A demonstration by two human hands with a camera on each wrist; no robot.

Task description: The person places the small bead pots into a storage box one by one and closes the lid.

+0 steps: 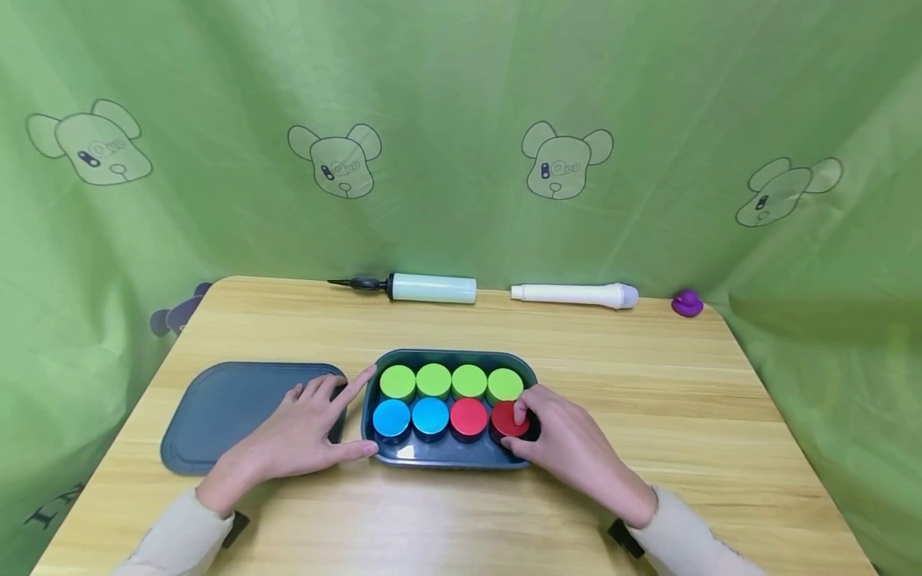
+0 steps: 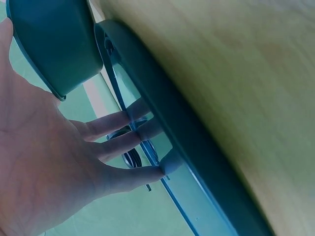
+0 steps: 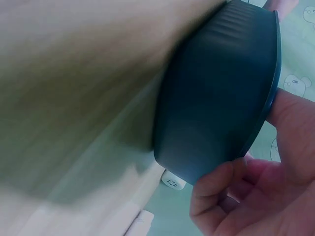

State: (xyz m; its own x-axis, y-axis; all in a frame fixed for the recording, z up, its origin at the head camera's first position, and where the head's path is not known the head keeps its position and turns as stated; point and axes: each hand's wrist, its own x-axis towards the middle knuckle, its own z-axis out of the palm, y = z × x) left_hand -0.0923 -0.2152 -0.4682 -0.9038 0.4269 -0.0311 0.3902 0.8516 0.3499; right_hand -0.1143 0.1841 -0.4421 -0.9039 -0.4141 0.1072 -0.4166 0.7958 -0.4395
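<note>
A dark blue-grey box (image 1: 450, 454) with rounded corners holds two rows of round pieces. The back row has several green-topped pieces (image 1: 434, 381); the front row has two blue-topped pieces (image 1: 391, 418), a red-topped piece (image 1: 468, 418) and a darker red-topped piece (image 1: 503, 418) at the right end. My right hand (image 1: 572, 440) pinches this last piece, index finger on its top and thumb at its front side. My left hand (image 1: 298, 436) spreads straight fingers, thumb and index at the box's left rim, other fingertips on a flat dark lid (image 1: 230, 416).
Along the table's (image 1: 648, 400) back edge lie a hand pump (image 1: 432, 288) with a black nozzle, a white microphone-shaped thing (image 1: 569, 295) and a small purple duck-like figure (image 1: 687, 303). A green curtain (image 1: 446, 80) with printed mouse heads hangs behind.
</note>
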